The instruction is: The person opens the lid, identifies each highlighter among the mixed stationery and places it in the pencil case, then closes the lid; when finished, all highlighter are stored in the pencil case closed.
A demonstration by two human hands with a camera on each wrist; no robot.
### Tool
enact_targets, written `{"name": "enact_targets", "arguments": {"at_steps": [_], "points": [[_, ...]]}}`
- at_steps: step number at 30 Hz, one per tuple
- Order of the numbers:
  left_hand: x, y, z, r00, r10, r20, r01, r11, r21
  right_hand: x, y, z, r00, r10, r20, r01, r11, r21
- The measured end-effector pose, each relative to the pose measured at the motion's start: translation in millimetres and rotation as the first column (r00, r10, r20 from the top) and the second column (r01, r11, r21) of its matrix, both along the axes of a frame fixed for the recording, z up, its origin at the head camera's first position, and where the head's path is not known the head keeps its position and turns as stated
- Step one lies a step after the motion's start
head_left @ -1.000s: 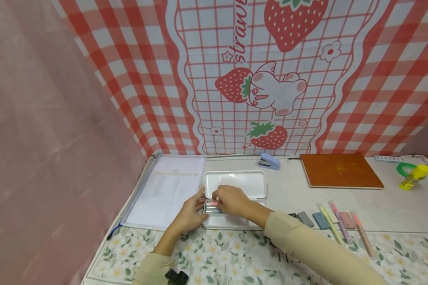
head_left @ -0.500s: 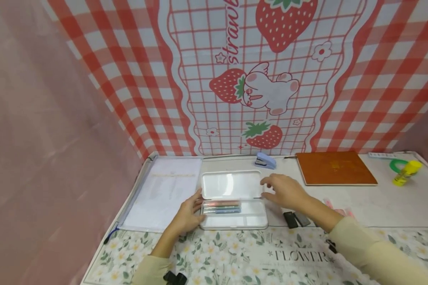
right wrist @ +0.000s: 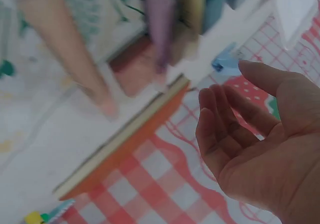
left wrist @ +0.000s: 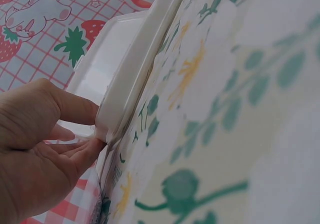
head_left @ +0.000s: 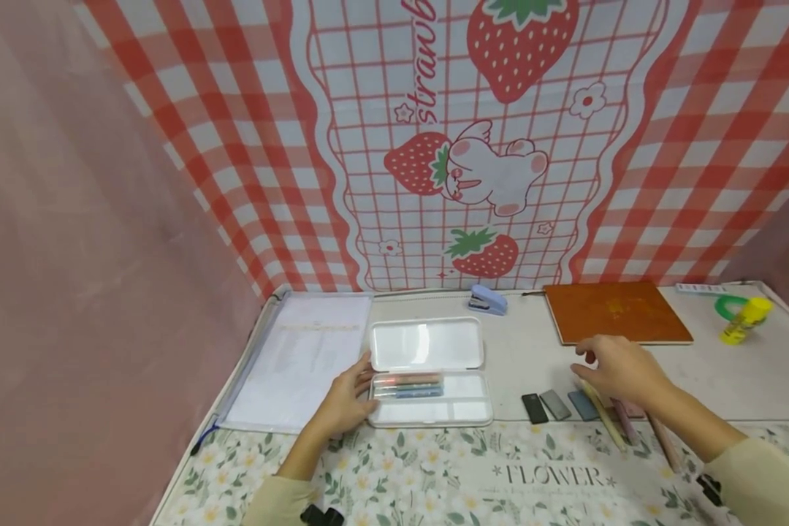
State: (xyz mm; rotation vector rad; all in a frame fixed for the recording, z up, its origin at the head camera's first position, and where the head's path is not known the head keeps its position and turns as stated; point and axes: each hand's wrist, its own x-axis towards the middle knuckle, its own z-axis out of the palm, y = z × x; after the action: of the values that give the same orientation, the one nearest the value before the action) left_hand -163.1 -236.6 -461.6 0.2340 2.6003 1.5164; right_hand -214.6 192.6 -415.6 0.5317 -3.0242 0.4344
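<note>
A white pencil case (head_left: 470, 391) lies with its lid (head_left: 427, 343) raised in the head view. Several pens (head_left: 409, 386) lie together in its upper left compartment. My left hand (head_left: 343, 402) holds the case's left end; the left wrist view has thumb and fingers pinching its corner (left wrist: 112, 116). Over to the right, my right hand (head_left: 621, 369) hovers above a yellow highlighter (head_left: 608, 424), a purple highlighter (head_left: 628, 431) and an orange highlighter (head_left: 664, 444), whose far ends it partly hides. Its fingers are loosely bent with nothing between them, as the right wrist view confirms.
Small flat blocks, black (head_left: 535, 408), grey (head_left: 555, 404) and blue (head_left: 582, 406), lie between case and highlighters. Behind are a stapler (head_left: 487, 299), a brown notebook (head_left: 614, 314), green tape (head_left: 728, 307) and a yellow glue stick (head_left: 746, 321). Papers (head_left: 309, 358) lie left.
My right hand has left the pens in the case and moved right, past the lid, to above the highlighters. My left hand stays at the case's left end.
</note>
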Motion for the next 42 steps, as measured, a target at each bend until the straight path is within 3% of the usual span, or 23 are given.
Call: {"name": "enact_targets", "arguments": {"at_steps": [3,10,16,23,29,32,37,42], "points": [[-2.9,-5,-11.2,1.000,-0.011,-0.025,0.012,1.000,0.011,-0.2,3,-10.7,0.999,-0.016,0.036,0.016,1.000,0.002],[-3.3,-5,-11.4,0.998,-0.030,-0.056,0.029,0.999,-0.019,-2.5,3,-26.2,0.983,-0.089,0.161,0.083,0.996,0.042],[-4.7,-4,-10.0,0.999,-0.025,-0.036,0.025,1.000,0.001,-4.6,0,-29.0,0.977,-0.134,0.167,0.129,0.991,0.040],[-3.8,-3,-8.9,1.000,-0.008,-0.014,0.008,1.000,-0.009,-1.7,-2,-18.7,0.978,-0.168,0.125,0.176,0.983,-0.051],[-3.2,-4,-7.9,0.999,0.026,0.018,-0.026,0.999,-0.036,-3.5,-1,-6.8,0.986,-0.137,0.094,0.147,0.983,-0.112],[-3.1,-4,-8.2,0.999,0.029,0.025,-0.028,0.999,-0.032,-5.6,0,1.0,0.985,-0.112,0.129,0.124,0.988,-0.092],[-4.2,-4,-8.9,1.000,0.011,0.004,-0.011,1.000,-0.020,-10.0,-3,13.2,0.982,-0.029,0.186,0.041,0.997,-0.064],[-5.1,-5,-8.6,1.000,0.000,-0.011,0.000,1.000,-0.013,-17.8,-23,22.2,0.987,0.040,0.153,-0.025,0.995,-0.096]]}}
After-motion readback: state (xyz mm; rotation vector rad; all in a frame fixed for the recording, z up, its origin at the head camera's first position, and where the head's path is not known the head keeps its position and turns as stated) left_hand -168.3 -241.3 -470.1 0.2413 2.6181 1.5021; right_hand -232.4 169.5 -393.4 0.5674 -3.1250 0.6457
